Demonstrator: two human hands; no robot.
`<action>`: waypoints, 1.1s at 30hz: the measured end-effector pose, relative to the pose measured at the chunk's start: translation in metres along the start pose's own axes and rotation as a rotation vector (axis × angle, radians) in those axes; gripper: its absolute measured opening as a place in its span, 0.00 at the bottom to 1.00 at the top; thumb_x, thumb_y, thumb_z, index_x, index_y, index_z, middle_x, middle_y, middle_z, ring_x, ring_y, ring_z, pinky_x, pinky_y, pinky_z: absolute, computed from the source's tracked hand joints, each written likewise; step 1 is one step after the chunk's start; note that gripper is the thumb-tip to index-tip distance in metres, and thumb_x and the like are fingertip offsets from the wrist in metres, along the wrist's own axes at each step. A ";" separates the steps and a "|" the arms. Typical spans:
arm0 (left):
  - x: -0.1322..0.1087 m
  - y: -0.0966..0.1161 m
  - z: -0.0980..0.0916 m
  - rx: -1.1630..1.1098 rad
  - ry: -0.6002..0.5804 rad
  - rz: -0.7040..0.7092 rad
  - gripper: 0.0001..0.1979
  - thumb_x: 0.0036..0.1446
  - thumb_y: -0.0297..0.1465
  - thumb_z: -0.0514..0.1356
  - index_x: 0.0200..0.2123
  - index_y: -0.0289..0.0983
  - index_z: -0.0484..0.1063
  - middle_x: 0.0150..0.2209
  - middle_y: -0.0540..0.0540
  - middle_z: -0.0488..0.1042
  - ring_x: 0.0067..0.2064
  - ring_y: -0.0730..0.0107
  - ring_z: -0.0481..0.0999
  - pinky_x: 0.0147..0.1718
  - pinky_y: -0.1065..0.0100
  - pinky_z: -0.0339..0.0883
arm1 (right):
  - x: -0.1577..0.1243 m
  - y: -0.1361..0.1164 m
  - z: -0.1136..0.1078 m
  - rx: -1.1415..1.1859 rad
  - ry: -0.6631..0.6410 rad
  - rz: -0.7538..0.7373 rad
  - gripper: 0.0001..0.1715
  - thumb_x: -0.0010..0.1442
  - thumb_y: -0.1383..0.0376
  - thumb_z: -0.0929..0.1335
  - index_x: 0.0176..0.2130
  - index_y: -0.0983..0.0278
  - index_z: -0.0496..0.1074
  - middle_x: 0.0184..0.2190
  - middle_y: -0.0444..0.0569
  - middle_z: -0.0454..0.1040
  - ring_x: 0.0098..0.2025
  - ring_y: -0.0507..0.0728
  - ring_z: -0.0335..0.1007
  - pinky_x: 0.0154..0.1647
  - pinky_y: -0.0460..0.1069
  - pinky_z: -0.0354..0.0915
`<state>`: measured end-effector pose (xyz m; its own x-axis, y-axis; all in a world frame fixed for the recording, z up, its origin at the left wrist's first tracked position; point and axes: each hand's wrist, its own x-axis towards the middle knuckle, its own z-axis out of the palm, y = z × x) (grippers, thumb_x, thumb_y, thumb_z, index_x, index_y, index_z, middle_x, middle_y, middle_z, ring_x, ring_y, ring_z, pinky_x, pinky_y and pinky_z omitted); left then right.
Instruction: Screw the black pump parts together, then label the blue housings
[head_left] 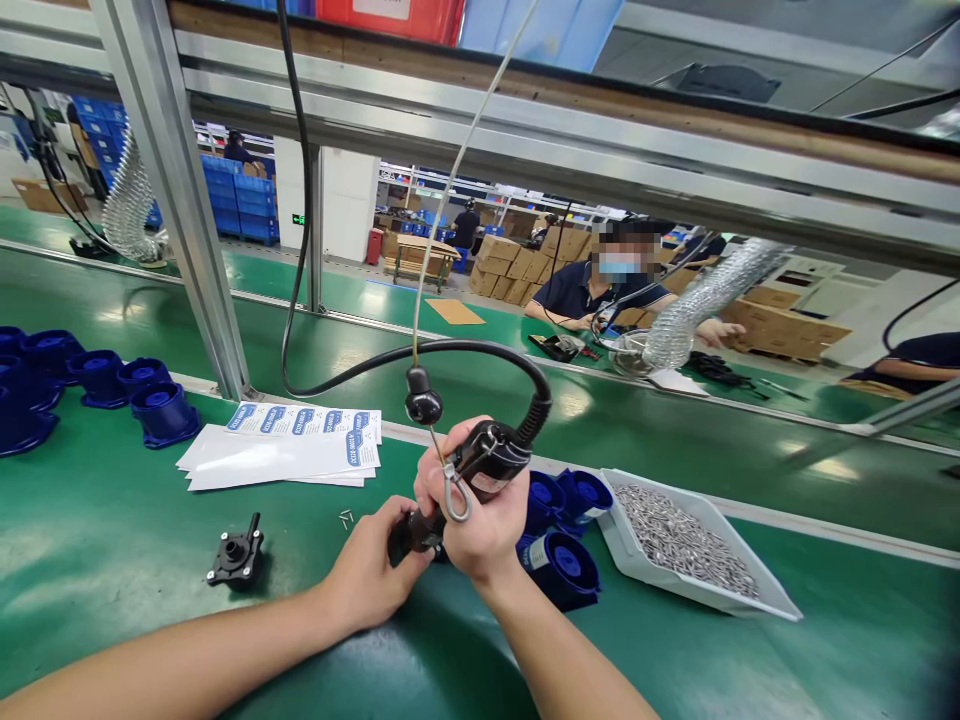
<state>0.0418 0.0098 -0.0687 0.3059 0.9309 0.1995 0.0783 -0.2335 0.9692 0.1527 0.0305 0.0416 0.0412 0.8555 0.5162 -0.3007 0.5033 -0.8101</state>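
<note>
My right hand [491,525] is wrapped around a black electric screwdriver [499,455], which tilts with its front end down toward my left hand. A cable runs from its back end, and a wire loop [456,497] ties it to a hanging cord. The fingers of my left hand [367,570] are closed around a black part [401,540] at the screwdriver's front end. Most of that part and the screwdriver's tip are hidden. To the left, a black plastic pump housing [235,557] with screws at its corners lies on the green bench. A few loose screws [346,517] lie near my left hand.
A white tray [772,605] full of screws stands right, beside blue cup-shaped parts [562,570]. More blue parts [161,410] are at left, near label sheets [281,460]. A metal post [169,190] rises behind. Across the benches sits a masked person [592,290].
</note>
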 end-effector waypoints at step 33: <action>0.010 0.000 -0.007 -0.046 -0.107 -0.148 0.15 0.52 0.33 0.69 0.42 0.37 0.73 0.37 0.50 0.75 0.37 0.65 0.69 0.36 0.65 0.60 | 0.018 -0.004 -0.009 -0.009 -0.038 -0.067 0.12 0.59 0.64 0.75 0.36 0.60 0.67 0.22 0.37 0.69 0.17 0.49 0.63 0.18 0.45 0.62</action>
<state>0.0388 0.0212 -0.0657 0.3934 0.9185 0.0406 0.0867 -0.0810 0.9929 0.1631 0.0453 0.0516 0.0246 0.8149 0.5790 -0.2904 0.5600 -0.7759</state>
